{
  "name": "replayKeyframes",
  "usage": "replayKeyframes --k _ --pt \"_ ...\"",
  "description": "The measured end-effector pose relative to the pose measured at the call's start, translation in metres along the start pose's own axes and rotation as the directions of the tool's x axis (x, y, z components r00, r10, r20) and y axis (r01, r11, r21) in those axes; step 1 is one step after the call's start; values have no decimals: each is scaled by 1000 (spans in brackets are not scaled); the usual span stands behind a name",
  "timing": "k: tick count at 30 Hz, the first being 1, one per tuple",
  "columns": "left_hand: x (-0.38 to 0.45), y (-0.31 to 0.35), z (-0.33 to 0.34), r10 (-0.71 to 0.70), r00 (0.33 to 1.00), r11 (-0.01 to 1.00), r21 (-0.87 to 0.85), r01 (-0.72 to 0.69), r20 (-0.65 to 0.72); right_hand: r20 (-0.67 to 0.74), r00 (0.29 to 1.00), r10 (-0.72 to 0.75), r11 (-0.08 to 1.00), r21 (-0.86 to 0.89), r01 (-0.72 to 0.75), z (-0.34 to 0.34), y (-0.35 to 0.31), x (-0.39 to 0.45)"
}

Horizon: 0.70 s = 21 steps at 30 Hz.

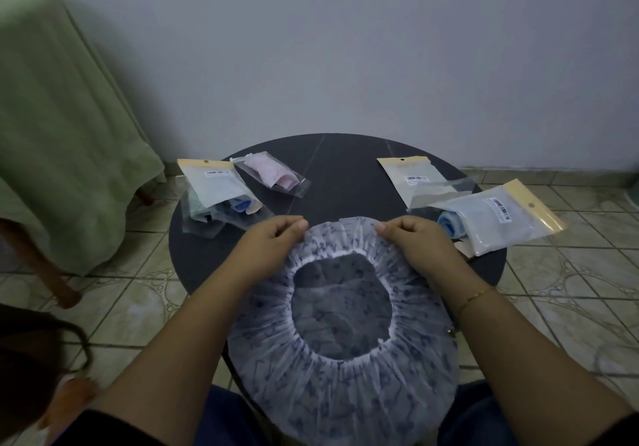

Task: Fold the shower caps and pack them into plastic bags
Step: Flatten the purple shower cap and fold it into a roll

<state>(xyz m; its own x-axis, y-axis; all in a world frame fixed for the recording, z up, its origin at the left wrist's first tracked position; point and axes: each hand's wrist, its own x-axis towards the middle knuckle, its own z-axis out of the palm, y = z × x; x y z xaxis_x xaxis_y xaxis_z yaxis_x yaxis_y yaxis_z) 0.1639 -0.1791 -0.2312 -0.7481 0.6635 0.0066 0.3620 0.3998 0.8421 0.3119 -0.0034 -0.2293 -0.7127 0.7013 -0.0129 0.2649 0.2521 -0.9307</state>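
A translucent shower cap (340, 373) with a blue pattern and a white elastic ring lies spread open, opening upward, in the lower middle of the frame, covering the near part of the round dark surface (345, 169) and hanging over its near edge toward the person's lap. The left hand (276, 240) pinches the cap's far rim at upper left of the cap, fingers curled and thumb tip pressed to the plastic; the right hand (413, 238) pinches the same far rim a little to the right, fingers curled likewise. A gold bracelet (475, 297) circles the right wrist. On the left of the surface lies a stack of plastic bags with a yellow header card (216, 191), blue folded caps inside, and just beside it, toward the centre, a clear bag holding a pink cap (271, 174). On the right lie an empty bag with a yellow header (413, 181) and, nearer the right edge, a packed bag holding a blue cap (498, 219). A green cloth (58, 127) drapes furniture at the left of the frame, over tiled floor (570, 283).
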Motion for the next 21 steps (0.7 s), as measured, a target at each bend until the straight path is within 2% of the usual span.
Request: replayKeyframes --k 3,6,9,14,21 --pt "5 -4 -10 -146 986 989 -18 145 -80 -78 997 13 998 67 -8 -3 3 1" --pt "5 -8 -15 -253 967 966 -74 249 -39 -108 994 22 995 101 -11 -6 5 0" --pt "4 -9 -13 -264 965 958 -112 262 5 -131 991 33 993 113 -18 -7 7 1" --pt "6 -8 -17 -333 936 918 -267 293 -117 -216 972 89 982 182 -50 -15 7 1" --pt "10 -11 -18 -339 927 920 -264 291 -162 -266 954 138 982 159 -98 -21 11 4"
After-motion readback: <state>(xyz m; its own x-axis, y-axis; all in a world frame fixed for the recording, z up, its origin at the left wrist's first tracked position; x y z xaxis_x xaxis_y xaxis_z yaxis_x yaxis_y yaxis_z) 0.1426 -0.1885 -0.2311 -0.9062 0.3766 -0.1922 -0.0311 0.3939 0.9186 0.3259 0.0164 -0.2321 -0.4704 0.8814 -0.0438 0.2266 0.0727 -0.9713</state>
